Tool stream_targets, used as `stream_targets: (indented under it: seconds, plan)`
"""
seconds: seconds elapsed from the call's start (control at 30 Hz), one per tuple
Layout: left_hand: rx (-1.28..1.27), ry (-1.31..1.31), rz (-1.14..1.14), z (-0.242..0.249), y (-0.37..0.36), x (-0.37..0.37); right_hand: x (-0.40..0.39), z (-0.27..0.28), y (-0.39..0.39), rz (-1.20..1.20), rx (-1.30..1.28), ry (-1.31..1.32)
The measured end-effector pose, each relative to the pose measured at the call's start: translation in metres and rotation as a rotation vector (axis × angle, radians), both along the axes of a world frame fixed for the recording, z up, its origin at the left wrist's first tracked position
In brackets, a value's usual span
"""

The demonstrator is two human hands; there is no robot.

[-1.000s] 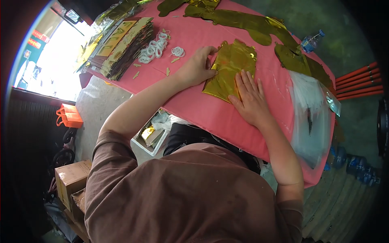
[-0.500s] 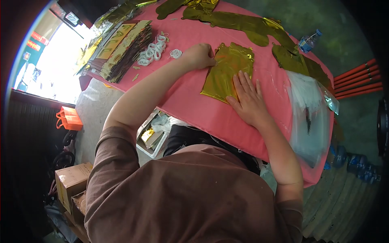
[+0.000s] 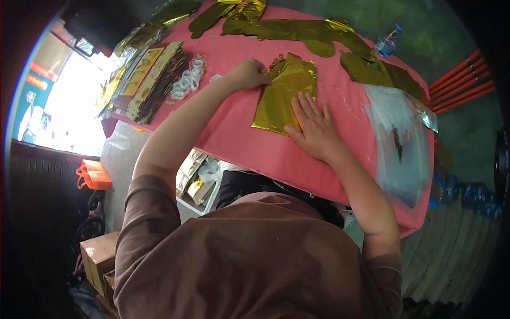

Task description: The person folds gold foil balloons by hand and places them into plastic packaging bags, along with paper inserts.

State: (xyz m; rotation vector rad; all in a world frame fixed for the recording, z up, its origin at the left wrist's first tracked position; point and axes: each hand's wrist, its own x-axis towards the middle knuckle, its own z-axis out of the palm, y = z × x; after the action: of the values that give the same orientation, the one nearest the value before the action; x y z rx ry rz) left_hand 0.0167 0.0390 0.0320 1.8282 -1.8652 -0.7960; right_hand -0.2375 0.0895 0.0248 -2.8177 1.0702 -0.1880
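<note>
Head view: left hand (image 3: 248,74), spread earlier, now curled at edge of gold foil (image 3: 279,98).
Foil lies on pink tablecloth (image 3: 234,127); left pinch cannot be confirmed. Right hand (image 3: 316,130), flat and open, apparently steadies foil.

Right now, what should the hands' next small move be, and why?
Perhaps the left hand should smooth the gold foil along its uneven top edge: this hand is at the foil's upper left side, and the right hand lies flat across its right side.
</note>
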Motion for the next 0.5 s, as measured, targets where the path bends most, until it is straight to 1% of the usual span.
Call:
stream_targets:
  seconds: [0.03,0.07,0.13,0.2,0.23,0.27,0.3,0.33,0.4,0.43,0.47,0.5]
  plan:
    - [-0.046,0.097,0.025,-0.001,0.002,-0.001,0.000,0.001,0.000,-0.015,-0.002,-0.004]
    - [-0.047,0.095,0.011,-0.002,0.005,-0.002,0.000,0.001,0.000,-0.005,0.002,-0.002]
    - [-0.110,0.197,0.084,0.000,0.014,-0.006,-0.002,0.002,0.000,-0.001,0.004,-0.004]
    - [-0.123,0.221,0.093,0.002,0.020,-0.007,-0.003,0.000,-0.001,0.013,0.093,-0.130]
    - [-0.133,0.246,0.109,0.002,0.023,-0.008,-0.004,0.000,-0.002,0.008,0.090,-0.133]
    - [-0.135,0.244,0.102,0.002,0.024,-0.008,-0.005,0.000,-0.005,0.008,0.100,-0.205]
    - [-0.133,0.298,0.097,0.001,0.025,-0.009,-0.007,-0.001,-0.008,0.009,0.110,-0.276]
    - [-0.129,0.352,0.093,-0.001,0.026,-0.009,-0.009,-0.003,-0.013,0.005,0.108,-0.279]
    - [-0.135,0.370,0.080,-0.004,0.030,-0.007,-0.015,-0.006,-0.028,-0.021,0.480,-0.702]
    - [-0.141,0.389,0.071,-0.005,0.031,-0.006,-0.016,-0.008,-0.032,-0.025,0.477,-0.706]
    - [-0.141,0.388,0.065,-0.007,0.033,-0.006,-0.017,-0.011,-0.037,-0.115,0.324,-0.813]
    - [-0.136,0.531,0.052,-0.006,0.037,-0.008,-0.018,-0.012,-0.040,-0.205,0.167,-0.914]
